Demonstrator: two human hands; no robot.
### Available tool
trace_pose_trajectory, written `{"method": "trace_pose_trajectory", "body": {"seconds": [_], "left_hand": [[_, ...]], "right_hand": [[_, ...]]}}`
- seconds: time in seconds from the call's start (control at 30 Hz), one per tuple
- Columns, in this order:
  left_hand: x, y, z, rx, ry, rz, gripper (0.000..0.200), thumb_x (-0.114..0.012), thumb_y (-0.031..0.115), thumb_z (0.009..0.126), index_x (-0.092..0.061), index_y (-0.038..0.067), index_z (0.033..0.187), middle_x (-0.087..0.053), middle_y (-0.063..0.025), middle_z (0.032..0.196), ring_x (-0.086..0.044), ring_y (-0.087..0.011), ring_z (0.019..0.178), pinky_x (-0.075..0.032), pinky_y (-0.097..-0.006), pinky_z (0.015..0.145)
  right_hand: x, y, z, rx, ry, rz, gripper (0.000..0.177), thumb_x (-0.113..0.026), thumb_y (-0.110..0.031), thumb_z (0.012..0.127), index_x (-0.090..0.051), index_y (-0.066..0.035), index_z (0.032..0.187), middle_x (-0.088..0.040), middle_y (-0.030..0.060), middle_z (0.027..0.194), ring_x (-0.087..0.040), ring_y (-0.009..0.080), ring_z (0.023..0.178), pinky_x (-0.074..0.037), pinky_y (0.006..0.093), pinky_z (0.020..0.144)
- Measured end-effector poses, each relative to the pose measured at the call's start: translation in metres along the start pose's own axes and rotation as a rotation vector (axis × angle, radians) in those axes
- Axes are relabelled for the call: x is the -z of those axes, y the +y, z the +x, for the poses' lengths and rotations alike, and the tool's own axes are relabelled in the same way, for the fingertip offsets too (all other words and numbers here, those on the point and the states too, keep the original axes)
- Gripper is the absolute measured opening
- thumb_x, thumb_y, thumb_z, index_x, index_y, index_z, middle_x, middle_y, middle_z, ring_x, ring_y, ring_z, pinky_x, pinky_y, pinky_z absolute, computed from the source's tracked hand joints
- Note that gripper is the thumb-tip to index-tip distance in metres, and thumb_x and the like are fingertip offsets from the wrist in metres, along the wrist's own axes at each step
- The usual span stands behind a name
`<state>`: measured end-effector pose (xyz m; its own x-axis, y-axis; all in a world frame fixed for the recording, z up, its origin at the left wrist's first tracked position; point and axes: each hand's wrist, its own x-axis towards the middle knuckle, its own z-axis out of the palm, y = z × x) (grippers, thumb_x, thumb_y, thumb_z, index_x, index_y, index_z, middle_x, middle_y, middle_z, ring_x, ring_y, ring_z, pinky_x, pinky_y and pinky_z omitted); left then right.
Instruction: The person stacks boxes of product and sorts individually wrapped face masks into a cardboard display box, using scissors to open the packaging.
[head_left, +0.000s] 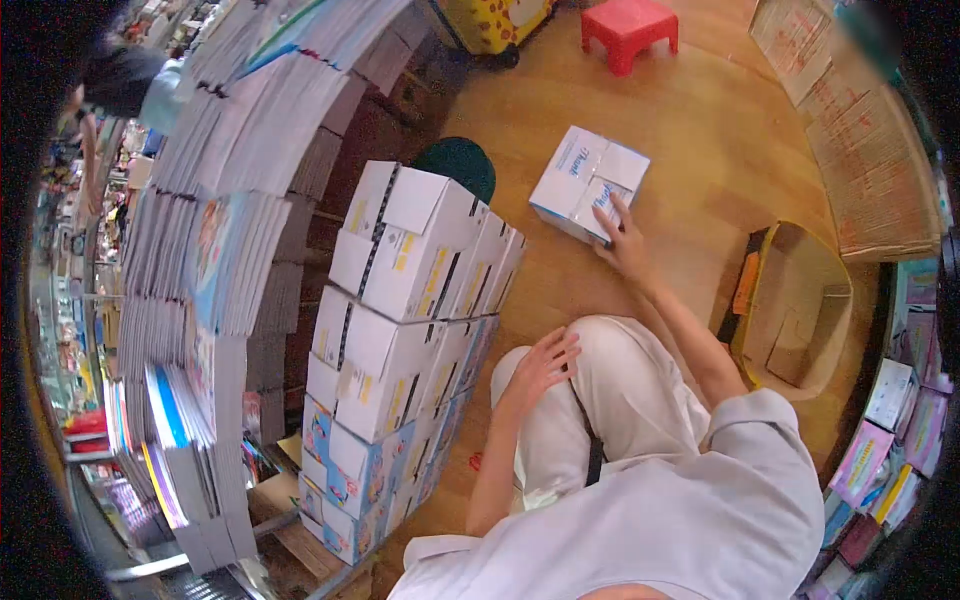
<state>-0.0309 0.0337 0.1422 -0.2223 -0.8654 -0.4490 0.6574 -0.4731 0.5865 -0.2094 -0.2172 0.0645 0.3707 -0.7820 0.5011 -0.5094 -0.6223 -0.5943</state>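
Note:
A white cardboard box point(575, 180) with blue "Thank" lettering and a strip of tape across its top sits on the wooden floor. My right hand point(624, 245) reaches out to it, its spread fingers against the near right corner and the thumb low at the side. My left hand point(545, 365) lies on my knee with the fingers extended, holding nothing. To the left of my knees rises a stack of white boxes point(405, 290), the lower ones printed in blue.
Tall piles of thin books point(225, 240) line the left side. An open brown carton point(795, 310) stands at right, near flattened cardboard point(860, 150). At the back are a red stool point(628, 28) and a yellow case point(490, 22). Small packages point(890, 395) fill the right edge.

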Motion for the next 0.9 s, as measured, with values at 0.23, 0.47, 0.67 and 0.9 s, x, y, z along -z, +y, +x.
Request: {"method": "trace_pose_trajectory", "body": {"seconds": [0.23, 0.47, 0.67, 0.9], "left_hand": [[0.041, -0.017, 0.011, 0.077, 0.009, -0.526, 0.072, -0.037, 0.059, 0.095, -0.026, 0.014, 0.15, -0.024, -0.0185, 0.154, -0.024, -0.0404, 0.141, -0.018, -0.0646, 0.111], [0.048, -0.016, 0.018, 0.124, -0.027, -0.867, 0.072, -0.032, 0.06, 0.095, -0.026, 0.015, 0.15, -0.018, -0.02, 0.156, -0.019, -0.0426, 0.142, -0.011, -0.0673, 0.111], [0.051, -0.016, 0.014, 0.113, -0.052, -0.679, 0.069, -0.03, 0.059, 0.097, -0.022, 0.017, 0.151, -0.018, -0.018, 0.156, -0.019, -0.0377, 0.143, -0.015, -0.0604, 0.114], [0.062, -0.023, 0.017, 0.168, -0.039, -0.665, 0.066, -0.03, 0.055, 0.098, -0.022, 0.017, 0.151, -0.019, -0.0174, 0.156, -0.019, -0.0377, 0.143, -0.014, -0.0593, 0.114]], "right_hand": [[-0.06, 0.006, 0.052, 0.066, -0.258, 0.199, 0.073, -0.074, -0.013, 0.076, -0.044, -0.029, 0.141, -0.022, 0.0203, 0.152, -0.048, 0.0414, 0.123, -0.048, 0.0442, 0.097], [-0.12, -0.021, 0.118, 0.204, -0.437, 0.422, 0.071, -0.07, -0.007, 0.076, -0.046, -0.027, 0.14, -0.025, 0.0143, 0.151, -0.056, 0.0368, 0.11, -0.052, 0.0414, 0.089], [-0.138, -0.029, 0.122, 0.211, -0.432, 0.347, 0.065, -0.056, 0.002, 0.079, -0.05, -0.027, 0.137, -0.028, 0.0154, 0.148, -0.055, 0.0383, 0.113, -0.051, 0.0418, 0.091], [-0.128, 0.002, 0.182, -0.253, 0.003, 0.322, 0.07, -0.069, -0.04, 0.082, -0.044, -0.008, 0.139, -0.035, 0.0242, 0.14, -0.045, 0.0336, 0.125, -0.043, 0.0442, 0.1]]}}
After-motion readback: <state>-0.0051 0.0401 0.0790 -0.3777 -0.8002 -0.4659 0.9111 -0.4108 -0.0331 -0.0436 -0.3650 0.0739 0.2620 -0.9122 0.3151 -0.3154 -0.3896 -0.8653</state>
